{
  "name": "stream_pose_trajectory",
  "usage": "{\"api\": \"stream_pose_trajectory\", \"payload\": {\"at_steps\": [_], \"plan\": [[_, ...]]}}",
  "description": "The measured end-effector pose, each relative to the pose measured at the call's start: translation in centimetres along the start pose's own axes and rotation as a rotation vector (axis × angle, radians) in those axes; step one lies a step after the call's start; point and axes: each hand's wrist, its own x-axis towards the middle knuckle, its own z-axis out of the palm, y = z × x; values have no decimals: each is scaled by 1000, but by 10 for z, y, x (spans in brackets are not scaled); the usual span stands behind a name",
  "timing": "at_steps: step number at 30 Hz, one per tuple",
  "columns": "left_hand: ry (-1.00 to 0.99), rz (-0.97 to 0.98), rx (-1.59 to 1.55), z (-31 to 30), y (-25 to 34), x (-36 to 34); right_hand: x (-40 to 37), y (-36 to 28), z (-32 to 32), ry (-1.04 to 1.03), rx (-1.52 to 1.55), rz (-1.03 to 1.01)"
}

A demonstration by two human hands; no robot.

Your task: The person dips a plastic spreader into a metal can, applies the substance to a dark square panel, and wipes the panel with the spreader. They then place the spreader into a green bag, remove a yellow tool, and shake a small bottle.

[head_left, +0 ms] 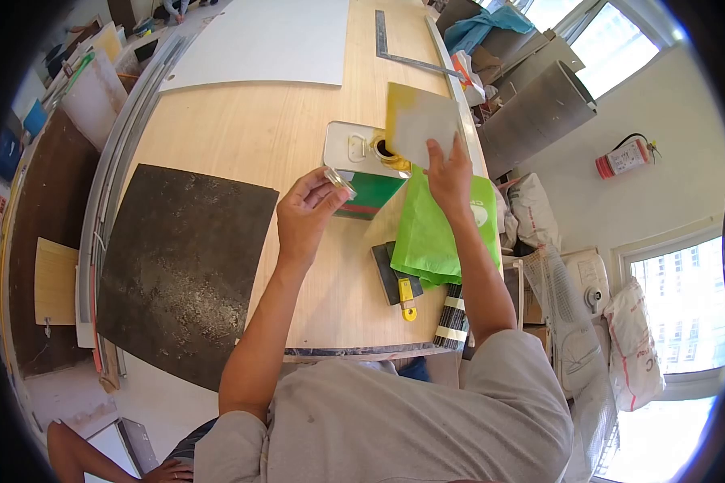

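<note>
My left hand (302,216) pinches a small, round, clear-and-gold cap (340,183) just in front of a rectangular metal can (368,193) with green sides. Yellow residue coats the rim of the can's open spout (394,161). In my right hand (449,173) is a thin, flat, grey scraper plate (421,125), stained yellow along its left side. It is held upright, and its lower left corner overlaps the spout area. Under my right forearm lies a bright green bag (435,229). Nearby are a yellow utility knife (408,302) and a dark block (385,270).
A rough dark sheet (185,266) covers the table's left front. Farther back lie a white board (266,48) and a metal square (381,36). Black strips (451,322) sit by the front edge. Another person's arm (84,455) shows at lower left; a fire extinguisher (623,159) hangs right.
</note>
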Motion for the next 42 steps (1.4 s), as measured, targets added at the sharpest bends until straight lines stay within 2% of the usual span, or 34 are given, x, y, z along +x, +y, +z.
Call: {"api": "stream_pose_trajectory", "payload": {"at_steps": [2, 3, 6, 9, 12, 16, 19, 22, 26, 29, 33, 36, 40, 42], "plan": [[7, 17, 0, 0, 2, 0, 5, -14, -1, -127, -56, -37], [10, 24, -2, 1, 3, 0, 7, -20, 0, -118, -133, -200], [9, 14, -11, 4, 6, -1, 18, -35, 1, -194, -123, -262], [16, 19, 1, 3, 4, 0, 22, -34, 2, -145, -115, -203], [22, 28, 0, 2, 7, 1, 31, -44, -10, -7, -173, -193], [16, 40, 15, 0, 8, 1, 41, -42, -21, -21, -111, -131], [28, 31, 8, 1, 6, 2, 44, -41, -20, 81, -43, -199], [29, 28, -1, 3, 6, 2, 52, -71, -31, 92, -19, -161], [24, 52, 4, 3, 6, 2, 63, -87, -41, 179, -55, -349], [23, 62, 6, 0, 8, 2, 56, -70, -38, 120, -78, -193], [17, 21, -16, -6, 10, -2, 35, -41, -34, -76, -138, -101], [8, -4, -29, -2, 12, -3, 23, -24, -21, -112, -238, -153], [-4, 24, 8, 4, 11, -2, 17, -20, 4, -90, -188, -199], [10, 25, 21, 6, 13, -3, 26, -33, -1, 11, -135, -238]]}}
